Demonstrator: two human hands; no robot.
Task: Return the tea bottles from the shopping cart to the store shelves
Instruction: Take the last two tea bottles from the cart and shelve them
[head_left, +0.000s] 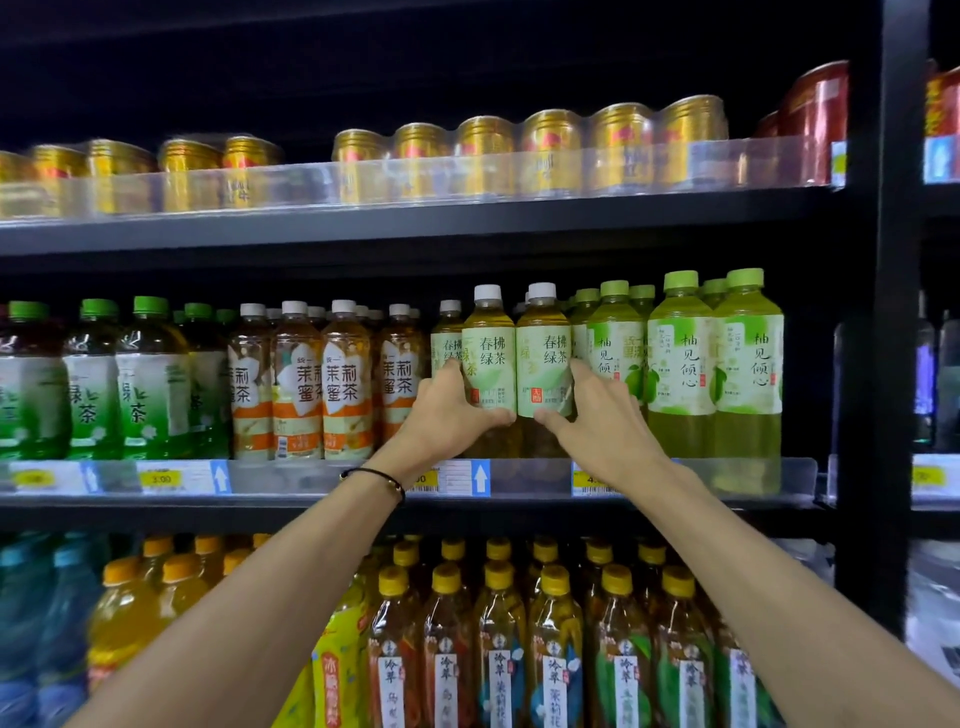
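**Two green tea bottles held at the middle shelf**

A black shelving unit (904, 312) fills the view, with three stocked levels. The top level carries gold cans (550, 150) behind a clear rail. The lowest level holds yellow-capped bottles (556, 623) in close rows.

The middle shelf (311, 506) is lined from left to right with green-labelled bottles (150, 384), orange-labelled jasmine tea bottles (343, 384) and, further right, pale green-capped bottles (680, 364).

Between the last two groups stand the two tea bottles, white-capped and upright, side by side and touching at the shelf's front. More of the same kind stand behind them. Whether their bases rest on the shelf cannot be told.

The left hand (447, 415) grips the left tea bottle (488, 353), thumb curled across its front below the label, fingers round its far left side. The right hand (602, 421) grips the right tea bottle (543, 358) the same way, thumb in front and fingers up its right side.

A thin dark bracelet (374, 475) sits on the left wrist. Yellow price tags (160, 478) line the shelf edge.
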